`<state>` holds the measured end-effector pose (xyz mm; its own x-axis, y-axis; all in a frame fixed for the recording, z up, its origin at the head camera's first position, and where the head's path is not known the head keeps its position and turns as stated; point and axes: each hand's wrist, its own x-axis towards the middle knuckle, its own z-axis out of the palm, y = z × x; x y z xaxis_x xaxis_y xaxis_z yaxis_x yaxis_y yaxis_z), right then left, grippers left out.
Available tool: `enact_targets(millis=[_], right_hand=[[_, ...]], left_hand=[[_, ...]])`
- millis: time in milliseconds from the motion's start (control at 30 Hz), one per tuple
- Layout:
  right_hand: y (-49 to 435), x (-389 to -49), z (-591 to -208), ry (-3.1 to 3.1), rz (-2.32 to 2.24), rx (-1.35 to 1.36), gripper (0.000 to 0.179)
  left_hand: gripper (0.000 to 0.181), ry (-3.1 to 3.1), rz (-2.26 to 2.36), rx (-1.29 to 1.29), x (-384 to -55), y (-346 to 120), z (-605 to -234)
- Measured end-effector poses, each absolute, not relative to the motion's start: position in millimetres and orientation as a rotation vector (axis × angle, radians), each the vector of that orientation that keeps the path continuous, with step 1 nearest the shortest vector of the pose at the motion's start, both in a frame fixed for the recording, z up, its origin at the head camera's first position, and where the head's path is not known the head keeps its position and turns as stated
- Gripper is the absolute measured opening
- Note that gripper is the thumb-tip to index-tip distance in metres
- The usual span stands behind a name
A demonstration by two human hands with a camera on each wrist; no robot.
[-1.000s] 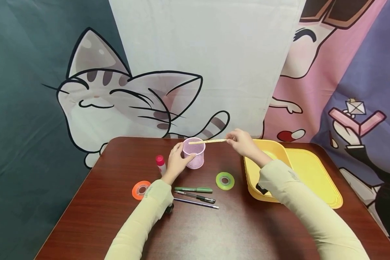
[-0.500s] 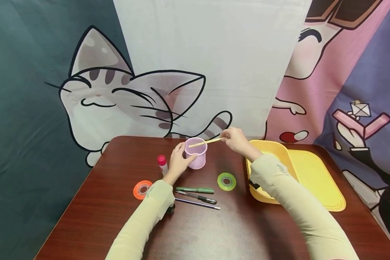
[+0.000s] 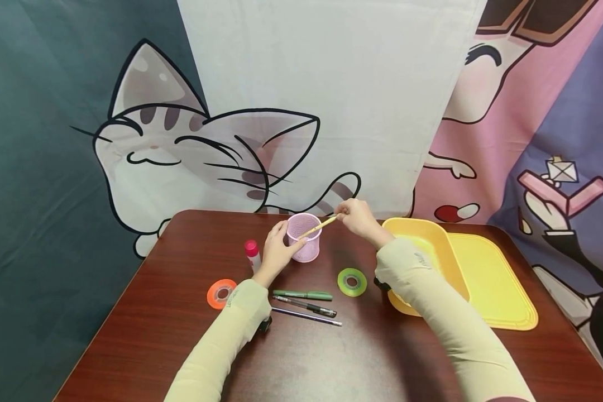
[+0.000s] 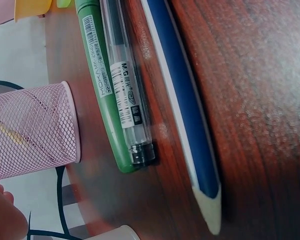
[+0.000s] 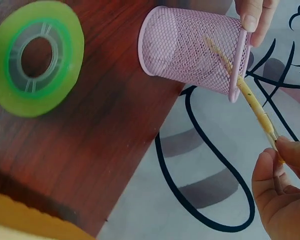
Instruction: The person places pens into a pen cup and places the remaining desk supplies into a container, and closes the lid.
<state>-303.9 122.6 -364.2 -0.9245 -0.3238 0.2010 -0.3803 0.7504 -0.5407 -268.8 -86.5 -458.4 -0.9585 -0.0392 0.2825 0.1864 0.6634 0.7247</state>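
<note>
A pink mesh pen holder (image 3: 306,249) stands upright near the table's back edge. My left hand (image 3: 276,251) holds it from the left, with the thumb across the front and the fingers at the rim. A slim yellow pen (image 5: 255,107) slants over the rim, its lower end inside the mesh. My right hand (image 3: 358,218) pinches the pen's upper end between thumb and fingers, above and right of the holder. In front of the holder lie a green pen (image 4: 102,90), a black clear-barrelled pen (image 4: 125,90) and a blue-and-white pencil (image 4: 182,100).
A red-capped glue stick (image 3: 253,254) stands beside my left wrist. Orange tape (image 3: 213,295) lies at left, green tape (image 3: 344,283) at centre right. Under my right forearm sits a yellow bin (image 3: 454,268), with a yellow lid (image 3: 497,285) beside it. A printed cloth hangs behind the table.
My right hand has moved left. The pen has gone from nearly level over the holder to slanting, with its lower end down inside. The left hand keeps its hold.
</note>
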Motion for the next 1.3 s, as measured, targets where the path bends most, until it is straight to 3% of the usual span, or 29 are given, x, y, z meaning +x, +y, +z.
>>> enact_targets(millis=[567,967,1300], right_hand=[[100,-313,-388,-2.716,1.492,0.352,0.014],[93,-310,-391,-2.694,1.540,0.298,0.015],[98,-308,-393,-2.750,1.440,0.316,0.027]], left_hand=[[0.075,-2.612,-1.192,-0.119,-268,-86,-458],[0.074,-2.602,-1.212,-0.114,-269,-86,-460],[0.074,-2.608,-1.201,-0.108,-269,-86,-460]])
